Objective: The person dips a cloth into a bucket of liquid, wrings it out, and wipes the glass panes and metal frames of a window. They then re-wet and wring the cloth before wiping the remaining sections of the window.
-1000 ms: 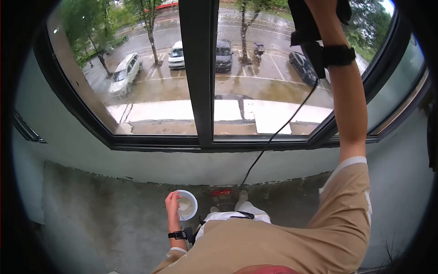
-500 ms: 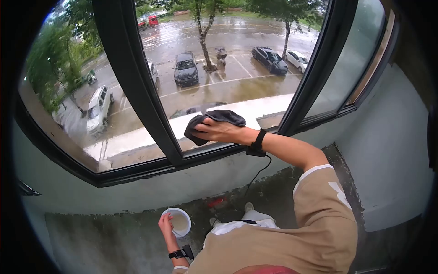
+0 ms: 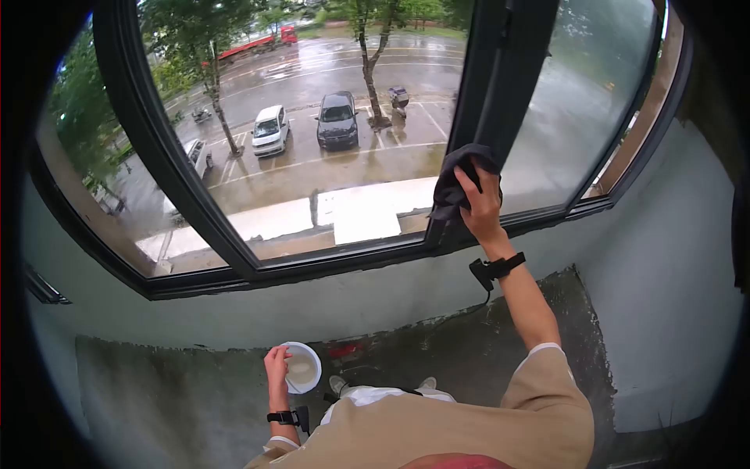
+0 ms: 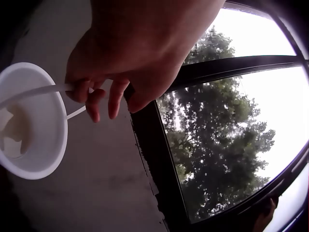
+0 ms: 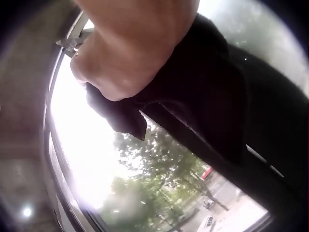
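A dark cloth (image 3: 453,186) lies against the black window frame (image 3: 500,94), gripped by my right hand (image 3: 482,205). In the right wrist view the cloth (image 5: 193,92) hangs in dark folds beyond my right hand (image 5: 130,53). Low on the left, my left hand (image 3: 277,369) holds the handle of a white bucket (image 3: 316,367). The left wrist view shows my left hand (image 4: 130,58) with fingers curled round the white handle (image 4: 38,90), and murky liquid (image 4: 17,128) inside the bucket (image 4: 50,145).
Window glass (image 3: 312,180) spans the front, with parked cars and trees outside. Below it runs a pale wall (image 3: 328,305). A red object (image 3: 344,351) lies on the dark floor (image 3: 180,399) near my feet. A black cable hangs from the right wrist camera.
My right hand and the cloth came down from high on the window, then moved right from the lower glass to the frame. The view has shifted; my left hand still holds the bucket.
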A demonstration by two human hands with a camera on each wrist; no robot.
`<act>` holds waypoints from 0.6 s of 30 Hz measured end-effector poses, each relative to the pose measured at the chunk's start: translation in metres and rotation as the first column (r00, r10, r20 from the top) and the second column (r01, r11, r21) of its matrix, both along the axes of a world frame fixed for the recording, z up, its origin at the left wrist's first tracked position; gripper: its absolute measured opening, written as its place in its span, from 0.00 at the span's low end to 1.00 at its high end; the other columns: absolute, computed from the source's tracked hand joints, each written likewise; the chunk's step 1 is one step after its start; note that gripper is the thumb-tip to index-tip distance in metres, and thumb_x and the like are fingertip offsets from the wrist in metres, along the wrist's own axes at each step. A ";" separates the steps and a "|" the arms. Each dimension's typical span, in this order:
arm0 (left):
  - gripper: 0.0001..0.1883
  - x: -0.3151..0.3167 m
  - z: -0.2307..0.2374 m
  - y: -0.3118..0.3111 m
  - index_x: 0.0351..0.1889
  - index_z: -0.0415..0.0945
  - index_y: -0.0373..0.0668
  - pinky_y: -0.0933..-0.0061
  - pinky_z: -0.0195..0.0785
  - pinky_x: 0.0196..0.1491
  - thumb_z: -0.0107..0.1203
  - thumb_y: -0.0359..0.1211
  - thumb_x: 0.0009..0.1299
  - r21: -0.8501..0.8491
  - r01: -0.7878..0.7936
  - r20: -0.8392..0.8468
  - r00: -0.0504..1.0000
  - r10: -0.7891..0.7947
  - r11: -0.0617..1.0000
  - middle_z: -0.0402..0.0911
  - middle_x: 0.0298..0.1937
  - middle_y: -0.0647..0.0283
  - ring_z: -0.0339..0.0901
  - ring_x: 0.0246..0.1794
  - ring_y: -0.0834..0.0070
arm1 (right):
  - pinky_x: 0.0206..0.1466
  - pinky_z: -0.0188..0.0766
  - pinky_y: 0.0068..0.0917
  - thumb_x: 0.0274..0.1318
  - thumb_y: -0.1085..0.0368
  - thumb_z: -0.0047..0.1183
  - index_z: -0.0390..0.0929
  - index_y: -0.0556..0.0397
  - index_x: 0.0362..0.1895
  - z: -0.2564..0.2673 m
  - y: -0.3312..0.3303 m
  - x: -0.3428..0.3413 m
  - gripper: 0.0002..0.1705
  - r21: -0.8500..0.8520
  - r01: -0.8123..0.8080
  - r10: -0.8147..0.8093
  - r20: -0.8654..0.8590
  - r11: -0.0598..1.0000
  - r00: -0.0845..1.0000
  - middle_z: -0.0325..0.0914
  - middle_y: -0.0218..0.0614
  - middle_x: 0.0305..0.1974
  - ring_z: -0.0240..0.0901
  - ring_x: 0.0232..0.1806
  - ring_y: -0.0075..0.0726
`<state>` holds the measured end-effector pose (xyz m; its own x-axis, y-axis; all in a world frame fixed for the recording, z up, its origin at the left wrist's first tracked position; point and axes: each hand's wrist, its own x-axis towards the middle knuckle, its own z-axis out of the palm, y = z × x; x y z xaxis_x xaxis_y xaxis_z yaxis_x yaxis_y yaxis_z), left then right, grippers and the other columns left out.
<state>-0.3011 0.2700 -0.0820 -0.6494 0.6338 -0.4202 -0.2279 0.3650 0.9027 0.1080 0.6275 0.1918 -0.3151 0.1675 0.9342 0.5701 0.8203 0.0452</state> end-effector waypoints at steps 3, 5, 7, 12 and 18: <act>0.10 0.042 0.009 0.024 0.42 0.79 0.45 0.88 0.44 0.16 0.54 0.39 0.71 0.024 0.000 0.010 1.000 0.000 1.000 0.79 0.30 0.65 0.55 0.14 0.91 | 0.65 0.69 0.47 0.27 0.83 0.62 0.75 0.47 0.60 -0.010 0.019 0.065 0.46 -0.038 -0.004 0.010 0.154 0.999 0.988 0.67 0.49 0.64 0.66 0.64 0.61; 0.10 0.072 0.012 0.034 0.42 0.79 0.45 0.88 0.45 0.15 0.54 0.39 0.71 0.032 -0.021 0.022 1.000 0.020 0.999 0.79 0.30 0.65 0.55 0.14 0.91 | 0.64 0.71 0.45 0.31 0.83 0.60 0.75 0.48 0.60 -0.021 0.029 0.097 0.42 -0.080 -0.063 0.083 0.280 0.995 0.956 0.69 0.49 0.62 0.67 0.64 0.60; 0.10 0.096 0.014 0.044 0.42 0.79 0.45 0.89 0.46 0.15 0.54 0.39 0.71 0.027 -0.038 0.052 0.998 0.037 0.999 0.79 0.30 0.65 0.56 0.14 0.91 | 0.63 0.73 0.41 0.41 0.79 0.56 0.76 0.51 0.59 -0.029 0.040 0.116 0.34 -0.056 -0.100 0.113 0.370 0.993 0.922 0.71 0.46 0.61 0.70 0.63 0.55; 0.10 0.155 0.013 0.069 0.42 0.78 0.45 0.88 0.48 0.15 0.54 0.39 0.70 0.032 0.001 0.096 0.995 -0.004 0.999 0.80 0.30 0.62 0.57 0.14 0.90 | 0.62 0.75 0.39 0.44 0.79 0.53 0.76 0.52 0.58 -0.033 0.068 0.147 0.31 -0.080 -0.229 0.239 0.487 0.970 0.840 0.72 0.43 0.61 0.71 0.63 0.51; 0.10 0.184 -0.005 0.122 0.43 0.79 0.45 0.86 0.48 0.16 0.54 0.39 0.70 0.004 0.093 0.133 0.987 -0.093 0.996 0.82 0.30 0.61 0.58 0.14 0.88 | 0.62 0.75 0.37 0.51 0.72 0.54 0.77 0.51 0.58 -0.032 0.112 0.170 0.26 -0.024 -0.219 0.195 0.555 0.975 0.808 0.72 0.41 0.60 0.70 0.64 0.44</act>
